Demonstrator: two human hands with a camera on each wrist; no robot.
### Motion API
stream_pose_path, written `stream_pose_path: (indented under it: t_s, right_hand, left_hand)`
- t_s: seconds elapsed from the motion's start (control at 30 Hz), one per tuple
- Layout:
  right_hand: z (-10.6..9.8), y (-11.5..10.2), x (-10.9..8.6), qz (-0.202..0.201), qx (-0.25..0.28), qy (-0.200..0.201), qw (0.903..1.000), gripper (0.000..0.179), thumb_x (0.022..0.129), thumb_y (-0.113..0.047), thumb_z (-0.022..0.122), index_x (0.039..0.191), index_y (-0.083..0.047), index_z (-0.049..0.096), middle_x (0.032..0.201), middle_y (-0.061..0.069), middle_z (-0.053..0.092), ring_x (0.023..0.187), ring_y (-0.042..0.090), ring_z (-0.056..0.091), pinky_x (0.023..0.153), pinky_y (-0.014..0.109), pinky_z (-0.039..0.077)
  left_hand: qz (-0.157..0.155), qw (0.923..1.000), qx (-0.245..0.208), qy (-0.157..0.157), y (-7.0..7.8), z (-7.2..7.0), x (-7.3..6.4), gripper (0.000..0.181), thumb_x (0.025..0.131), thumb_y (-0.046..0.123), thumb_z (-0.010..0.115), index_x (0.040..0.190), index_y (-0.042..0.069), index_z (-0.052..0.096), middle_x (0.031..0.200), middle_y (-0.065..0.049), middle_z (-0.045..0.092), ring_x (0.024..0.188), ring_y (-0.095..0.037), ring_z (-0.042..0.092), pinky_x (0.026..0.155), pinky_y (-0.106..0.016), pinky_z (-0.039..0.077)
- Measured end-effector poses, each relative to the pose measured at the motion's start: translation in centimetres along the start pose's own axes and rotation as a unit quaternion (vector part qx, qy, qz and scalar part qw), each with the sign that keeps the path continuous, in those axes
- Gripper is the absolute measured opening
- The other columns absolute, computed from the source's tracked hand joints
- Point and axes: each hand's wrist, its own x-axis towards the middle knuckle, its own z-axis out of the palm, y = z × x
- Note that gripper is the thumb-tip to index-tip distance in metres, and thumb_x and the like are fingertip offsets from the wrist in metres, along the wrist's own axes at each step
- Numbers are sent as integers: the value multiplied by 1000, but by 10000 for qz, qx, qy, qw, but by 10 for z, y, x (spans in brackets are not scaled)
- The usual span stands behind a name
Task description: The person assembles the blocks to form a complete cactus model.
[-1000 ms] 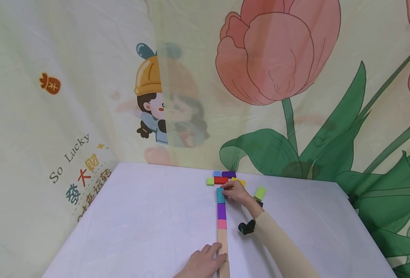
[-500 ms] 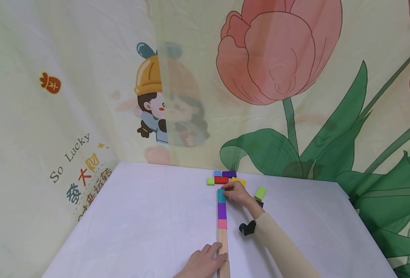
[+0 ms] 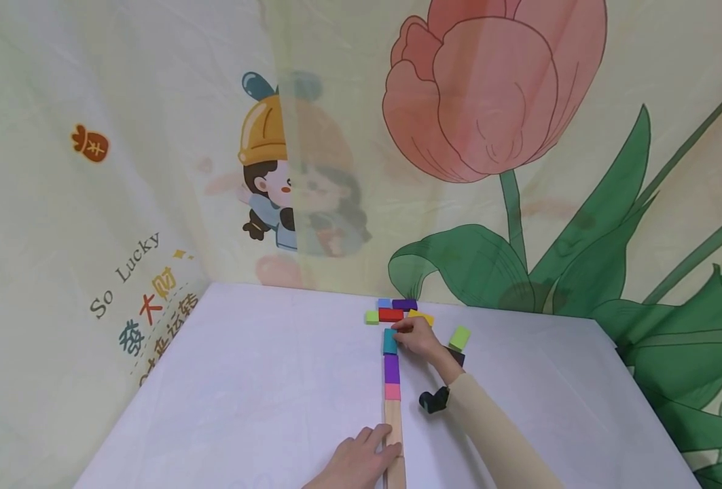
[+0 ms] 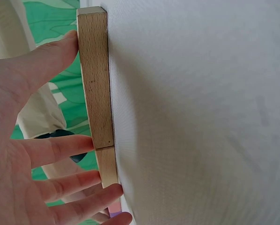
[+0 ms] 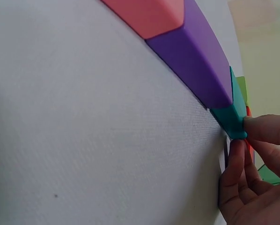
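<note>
A straight row of blocks lies on the white table. At its far end is a teal block (image 3: 390, 341), then a purple block (image 3: 392, 369), a pink block (image 3: 392, 391) and plain wooden blocks (image 4: 97, 79) nearer the person. My right hand (image 3: 418, 338) pinches the teal block between thumb and fingertips; the right wrist view has this teal block (image 5: 231, 119) right at the end of the purple one. My left hand (image 3: 361, 458) rests against the wooden blocks, its extended fingers and thumb touching their side in the left wrist view.
Beyond the row lie a red block (image 3: 390, 315), a light green block (image 3: 371, 317), a blue block (image 3: 384, 303), a dark purple block (image 3: 405, 304) and a yellow block (image 3: 422, 317). Another green block (image 3: 460, 337) sits right of the right hand. A printed curtain (image 3: 336, 136) hangs behind.
The teal block has shifted very slightly to the right, more in line with the purple one, with the right hand still on it. The left hand stays in place.
</note>
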Motion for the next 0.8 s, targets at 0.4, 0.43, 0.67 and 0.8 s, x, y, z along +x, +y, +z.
stream_pose_path:
  t_s: [0.4,0.43,0.67,0.8]
  right_hand:
    - [-1,2,0,-88,-56,-68,9999,21,88,-7,67,108,-5,72,104,9,65,92,19,56,75,26,53]
    - [-1,2,-1,-85,-46,-72,9999,21,88,-7,67,108,-5,72,104,9,65,92,19,56,75,25,53]
    - [-2,-4,0,-56,16,123,9999,21,90,-14,68,107,-3,70,102,11,66,87,20,56,69,24,51]
    - [1,-13,8,-321,-305,275,9986,21,89,-17,69,106,-4,70,100,9,66,89,20,57,73,25,51]
  left_hand:
    - [-56,10000,37,-45,0,0,2,69,76,71,64,134,34,53,139,3,47,104,-10,49,75,-26,50]
    - [-50,10000,30,-45,0,0,2,70,76,71,64,134,33,53,139,3,47,104,-10,49,75,-25,50]
    - [-14,10000,87,-10,0,1,2,69,76,70,64,134,33,53,138,3,47,105,-11,50,75,-26,51]
    - [25,9999,137,51,-1,2,2,69,76,70,64,133,32,54,138,3,48,105,-12,51,74,-26,51]
